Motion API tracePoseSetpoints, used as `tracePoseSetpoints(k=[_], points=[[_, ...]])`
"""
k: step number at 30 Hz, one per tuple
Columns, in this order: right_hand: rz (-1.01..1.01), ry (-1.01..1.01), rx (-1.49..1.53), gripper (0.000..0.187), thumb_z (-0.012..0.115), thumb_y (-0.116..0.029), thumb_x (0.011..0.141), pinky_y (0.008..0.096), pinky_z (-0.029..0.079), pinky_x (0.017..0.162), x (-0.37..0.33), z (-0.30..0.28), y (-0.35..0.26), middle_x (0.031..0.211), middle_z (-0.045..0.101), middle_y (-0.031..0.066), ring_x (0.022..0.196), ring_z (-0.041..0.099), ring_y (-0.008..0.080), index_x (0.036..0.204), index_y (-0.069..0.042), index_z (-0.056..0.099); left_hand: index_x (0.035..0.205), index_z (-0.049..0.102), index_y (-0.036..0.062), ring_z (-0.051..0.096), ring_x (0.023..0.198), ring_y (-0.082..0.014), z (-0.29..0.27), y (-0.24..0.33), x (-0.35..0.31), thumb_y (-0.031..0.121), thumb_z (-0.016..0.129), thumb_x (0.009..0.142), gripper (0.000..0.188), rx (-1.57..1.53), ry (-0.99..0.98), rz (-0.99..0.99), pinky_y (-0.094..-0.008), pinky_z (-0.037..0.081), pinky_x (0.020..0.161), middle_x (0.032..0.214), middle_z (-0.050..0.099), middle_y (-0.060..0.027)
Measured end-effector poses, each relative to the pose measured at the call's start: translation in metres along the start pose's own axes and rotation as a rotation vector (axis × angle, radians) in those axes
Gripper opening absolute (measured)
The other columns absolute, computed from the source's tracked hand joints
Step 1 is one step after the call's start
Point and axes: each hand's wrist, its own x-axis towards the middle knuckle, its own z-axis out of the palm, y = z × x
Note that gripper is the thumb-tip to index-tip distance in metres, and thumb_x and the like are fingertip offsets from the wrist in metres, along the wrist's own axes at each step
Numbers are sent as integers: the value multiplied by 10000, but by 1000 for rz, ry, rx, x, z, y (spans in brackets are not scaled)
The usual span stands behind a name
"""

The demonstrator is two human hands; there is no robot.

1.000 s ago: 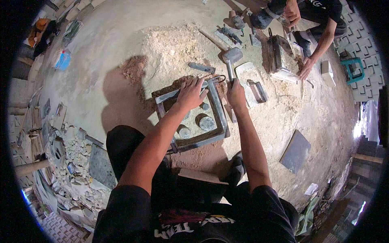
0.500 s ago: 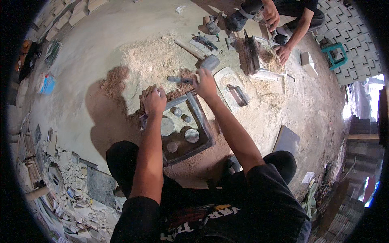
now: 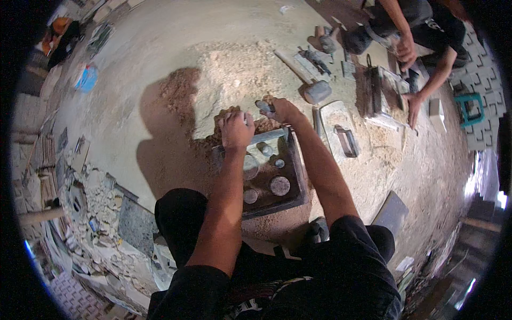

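Observation:
A dark rectangular box frame (image 3: 301,178) sits on the floor before my knees. Inside it are several round discs and short cylinders, among them a pale disc (image 3: 280,185) at the near right. My left hand (image 3: 237,129) is closed at the frame's far left corner, against the loose sand, and what it grips is hidden. Just past the far edge, my right hand (image 3: 284,112) is closed around a short grey tool with a rounded end (image 3: 264,105), which points left over the sand. My left forearm hides part of the frame's left side.
Pale loose sand (image 3: 240,69) is heaped beyond the frame. A mallet (image 3: 317,92) and a flat board with a raised handle (image 3: 346,141) lie to the right. Another person's hand (image 3: 413,106) rests at a second box (image 3: 381,114). A dark slab (image 3: 390,209) lies at near right.
The view has shifted, so everything sits farther right. My right hand has drawn the grey tool closer to my left hand, with more of its fingers wrapped over it.

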Motion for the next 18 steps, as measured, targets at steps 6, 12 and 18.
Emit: tracePoseSetpoints(k=[6,12,18], points=[[-11,-4,-31,523,671,-423,754,472,479,757,0,-5,2,897,635,241,884,613,397,1025,7,547,881,638,24,544,988,-340,-2,-2,-3,267,513,863,274,-5,-8,-9,-450,367,912,967,633,-171],[87,14,-54,442,639,-432,788,470,494,742,-29,-21,-21,857,649,207,842,626,382,987,-40,592,844,637,31,558,969,-336,7,-5,-4,266,515,863,265,-85,203,48,-455,379,895,932,633,-175],[85,130,-134,440,584,-451,829,473,506,742,-48,-33,-24,845,645,221,833,627,389,963,-32,598,853,640,47,601,851,-335,15,-11,-7,261,511,860,250,-63,168,56,-457,390,868,861,642,-163]])
